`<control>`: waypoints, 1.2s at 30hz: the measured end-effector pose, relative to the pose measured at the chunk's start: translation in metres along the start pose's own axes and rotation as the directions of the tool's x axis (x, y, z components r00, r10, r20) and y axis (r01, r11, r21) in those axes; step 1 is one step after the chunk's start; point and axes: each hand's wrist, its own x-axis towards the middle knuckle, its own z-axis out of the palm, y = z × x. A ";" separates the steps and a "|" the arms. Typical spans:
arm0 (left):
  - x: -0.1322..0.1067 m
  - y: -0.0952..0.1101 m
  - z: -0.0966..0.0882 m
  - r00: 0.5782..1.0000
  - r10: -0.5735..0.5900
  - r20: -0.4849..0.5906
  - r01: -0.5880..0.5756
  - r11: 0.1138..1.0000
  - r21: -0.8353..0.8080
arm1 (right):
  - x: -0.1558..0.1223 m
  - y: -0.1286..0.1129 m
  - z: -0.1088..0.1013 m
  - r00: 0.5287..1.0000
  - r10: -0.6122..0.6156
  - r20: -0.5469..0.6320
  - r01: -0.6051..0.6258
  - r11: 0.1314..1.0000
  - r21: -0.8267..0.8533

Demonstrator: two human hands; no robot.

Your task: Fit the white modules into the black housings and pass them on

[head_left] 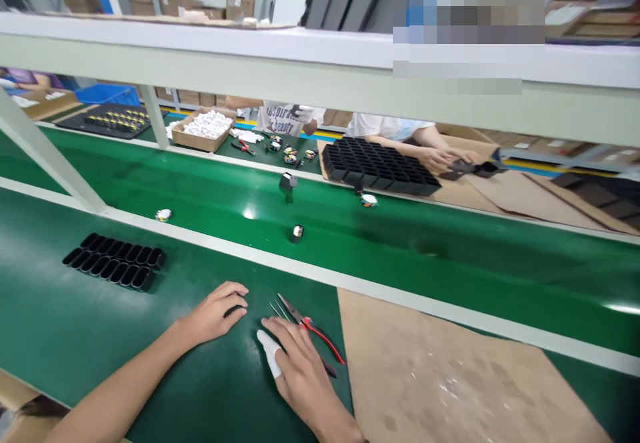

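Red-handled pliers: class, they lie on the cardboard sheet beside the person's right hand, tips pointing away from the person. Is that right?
Not quite. The head view shows the red-handled pliers lying on the green mat, just left of the cardboard sheet, not on it. The rest holds: they are beside the right hand, tips pointing away from the person.
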 end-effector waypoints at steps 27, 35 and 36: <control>0.098 -0.084 -0.146 0.943 -0.330 -0.036 0.315 0.856 0.411 | -0.005 -0.006 0.047 0.999 0.006 0.053 -0.016 0.984 0.178; 0.017 0.036 -0.049 0.933 -0.142 0.331 0.009 0.928 0.371 | -0.005 0.000 0.043 0.997 -0.050 -0.062 0.060 0.984 0.168; 0.010 0.039 -0.053 0.936 -0.150 0.319 0.018 0.924 0.381 | -0.004 0.000 0.043 0.996 -0.057 -0.069 0.067 0.984 0.164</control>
